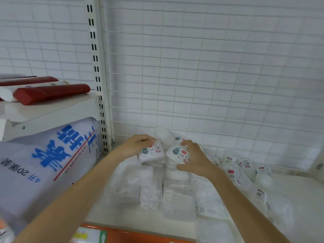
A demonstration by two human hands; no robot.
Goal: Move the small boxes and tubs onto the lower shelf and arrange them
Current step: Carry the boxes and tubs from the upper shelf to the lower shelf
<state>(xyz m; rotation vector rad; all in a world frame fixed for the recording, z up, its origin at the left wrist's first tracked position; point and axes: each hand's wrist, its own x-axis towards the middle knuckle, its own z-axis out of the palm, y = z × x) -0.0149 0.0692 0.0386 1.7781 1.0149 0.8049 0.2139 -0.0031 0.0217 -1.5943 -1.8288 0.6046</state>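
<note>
Progress check: task partly done, by my reading. Left hand (pixel 138 144) has its grip curled over the top of 1 small white plastic tub with a printed cartoon label (pixel 151 153). Right hand (pixel 194 160) has its grip wrapped round the side of a second small white labelled tub (pixel 178 153). Both tubs sit side by side, near touching, on top of white packets at the back of the white lower shelf (pixel 150 218), close to the white wire grid back panel (pixel 210 67). More labelled white tubs (pixel 245 169) lie scattered and tilted to the right, not yet arranged. Frame is blurred; exact count of tubs cannot be told.
</note>
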